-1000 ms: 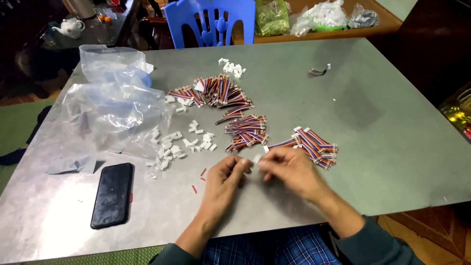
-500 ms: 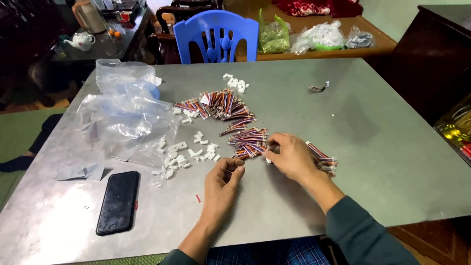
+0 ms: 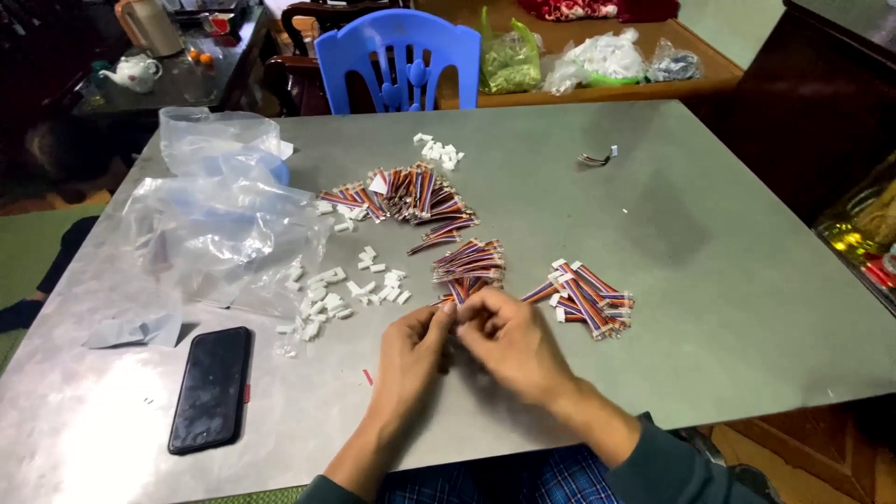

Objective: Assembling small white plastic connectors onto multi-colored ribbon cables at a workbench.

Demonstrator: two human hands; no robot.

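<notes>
- Far left of the meeting hands, a flat black rectangular smartphone lies face up on the grey metal tabletop; above it a heap of crumpled clear plastic bags spreads well apart from the fingers.
- Nearer, up and to the left of the grip, small white plastic connector housings lie scattered loose.
- The left hand rests on the table, fingers curled and pinched narrow against the right hand; what sits between its fingertips is too small to make out.
- Just above the point where the fingertips meet, a bundle of short red, blue and white striped wire leads lies touching or nearly touching them; a bigger fan-shaped pile of the same striped wire leads lies farther up.
- The right hand presses in from the right, fingers bent close over the left fingertips; its hold is hidden.
- Right of the grip, another cluster of striped leads with white end plugs lies near the knuckles; a blue plastic chair stands beyond the far edge.
</notes>
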